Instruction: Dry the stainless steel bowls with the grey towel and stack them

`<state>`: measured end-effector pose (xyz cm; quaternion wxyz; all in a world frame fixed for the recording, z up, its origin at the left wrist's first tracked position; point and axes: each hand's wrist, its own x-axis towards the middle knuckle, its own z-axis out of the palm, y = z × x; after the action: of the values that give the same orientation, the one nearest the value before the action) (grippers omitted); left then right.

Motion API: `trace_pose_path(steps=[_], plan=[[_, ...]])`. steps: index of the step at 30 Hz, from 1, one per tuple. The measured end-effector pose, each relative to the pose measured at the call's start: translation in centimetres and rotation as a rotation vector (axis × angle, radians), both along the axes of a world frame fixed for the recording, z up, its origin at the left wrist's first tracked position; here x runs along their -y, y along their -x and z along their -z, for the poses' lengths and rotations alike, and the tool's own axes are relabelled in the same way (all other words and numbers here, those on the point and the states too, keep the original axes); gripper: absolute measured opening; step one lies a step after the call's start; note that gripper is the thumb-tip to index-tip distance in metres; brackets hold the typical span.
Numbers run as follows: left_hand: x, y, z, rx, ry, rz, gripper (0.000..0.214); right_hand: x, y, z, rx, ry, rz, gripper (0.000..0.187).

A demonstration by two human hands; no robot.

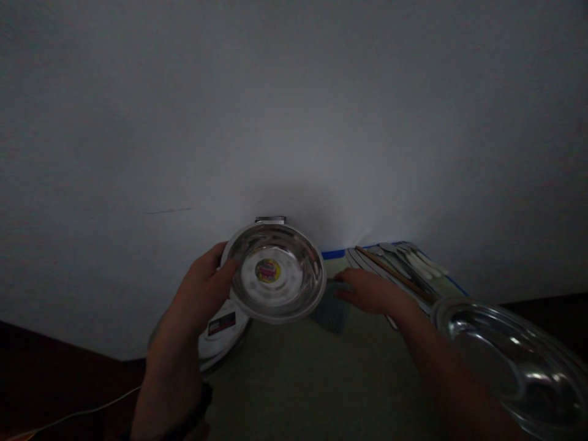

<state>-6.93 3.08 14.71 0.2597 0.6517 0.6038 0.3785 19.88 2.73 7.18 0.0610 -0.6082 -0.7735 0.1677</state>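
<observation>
My left hand (pixel 202 288) grips the left rim of a shiny steel bowl (pixel 294 288) with a round coloured sticker in its bottom, holding it tilted above the table. Beneath that hand lies a stack of steel plates (pixel 223 331) bearing a dark label. My right hand (pixel 367 291) lies with fingers stretched out flat on a blue-grey cloth (pixel 331 315) just right of the bowl.
The table (pixel 321 380) has a pale green top and stands against a white wall. Several spoons and a pair of chopsticks (pixel 395 275) lie at the back right. A large steel bowl (pixel 519 361) sits at the right edge. A white cable (pixel 82 413) runs at the lower left.
</observation>
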Motion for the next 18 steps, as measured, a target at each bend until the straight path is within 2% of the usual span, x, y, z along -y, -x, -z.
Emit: trace_pose_path(steps=[5,8,12,15,18], plan=[[-0.2,-1.0,0.0,-0.103,0.015,0.068,0.042,1.9,-0.6,-2.2,0.062,-0.064,0.077,0.042],[-0.5,-1.8,0.4,-0.165,0.02,0.112,0.044,3.1,-1.2,-4.0,0.107,-0.043,0.089,0.043],[-0.9,-3.6,1.3,-0.158,0.037,0.192,0.046,3.9,-4.1,-6.0,0.181,-0.03,0.135,0.045],[-0.9,-5.3,2.2,-0.112,0.056,0.281,0.043,4.1,-7.9,-6.0,0.227,0.078,0.226,0.047],[-0.9,-6.9,3.2,-0.107,0.076,0.36,0.037,4.5,-11.8,-4.4,0.259,0.157,0.34,0.047]])
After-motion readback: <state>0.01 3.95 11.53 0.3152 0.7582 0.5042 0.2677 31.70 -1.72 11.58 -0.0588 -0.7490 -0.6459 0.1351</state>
